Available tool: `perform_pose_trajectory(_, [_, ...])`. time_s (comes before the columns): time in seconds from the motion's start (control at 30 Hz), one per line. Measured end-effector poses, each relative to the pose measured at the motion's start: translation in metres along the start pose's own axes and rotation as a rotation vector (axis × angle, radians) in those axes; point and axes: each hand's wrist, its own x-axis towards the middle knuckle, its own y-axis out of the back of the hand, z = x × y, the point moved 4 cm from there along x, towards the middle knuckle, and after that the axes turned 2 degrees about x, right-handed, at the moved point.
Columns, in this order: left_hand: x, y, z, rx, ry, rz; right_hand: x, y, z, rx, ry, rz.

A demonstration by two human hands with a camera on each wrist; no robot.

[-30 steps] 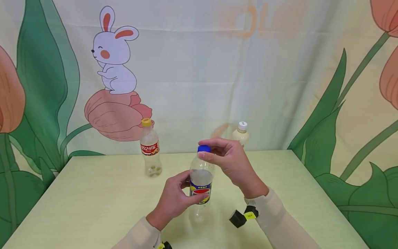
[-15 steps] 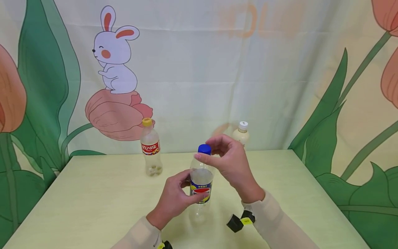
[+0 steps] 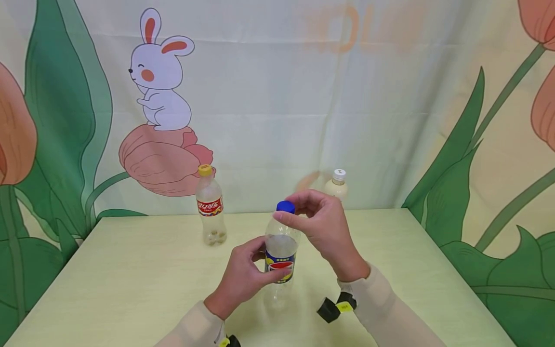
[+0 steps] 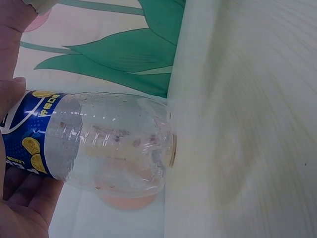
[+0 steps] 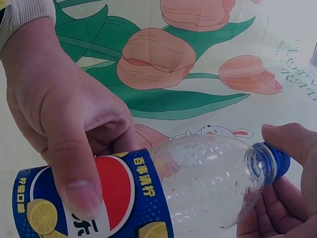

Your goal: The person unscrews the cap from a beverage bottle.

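Note:
A clear plastic soda bottle [image 3: 281, 246] with a blue label stands upright on the table, its base right at the tabletop in the left wrist view. My left hand [image 3: 244, 274] grips it around the label, thumb across the front. At the neck, my right hand [image 3: 318, 226] holds the blue bottle cap [image 3: 285, 207] between thumb and fingers. The right wrist view shows the thumb at one side of the cap [image 5: 277, 161] and curled fingers at the other; the cap sits on the neck. Inside the bottle, no drink shows, only droplets on the wall.
Behind and to the left stands a cola bottle [image 3: 210, 207] with a yellow cap and red label. A white-capped bottle [image 3: 337, 185] is at the back right, partly hidden by my right hand. The pale table [image 3: 130, 270] ends at a printed curtain [image 3: 260, 96].
My right hand has shifted slightly left and its fingers have turned around the cap, with the index finger now farther right. My left hand and the bottle stay in place.

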Motion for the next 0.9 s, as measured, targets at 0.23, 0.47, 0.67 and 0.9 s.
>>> perform_pose_trajectory(0.23, [-0.0002,0.0,-0.0001,0.001,-0.005,0.001,0.0007,-0.0001,-0.0013,0.032,0.008,-0.033])
perform_pose_trajectory(0.47, [-0.0002,-0.0013,-0.0016,-0.002,-0.003,0.003,0.0027,-0.0001,0.0004,0.045,0.015,-0.069])
perform_pose_trajectory(0.67, [0.0001,-0.0016,-0.0018,-0.006,0.009,-0.003,0.0027,-0.001,-0.0005,0.067,0.012,-0.103])
perform_pose_trajectory(0.9, [0.0007,-0.0017,-0.0026,-0.002,-0.003,-0.008,0.0029,-0.0009,0.0021,0.076,0.002,-0.128])
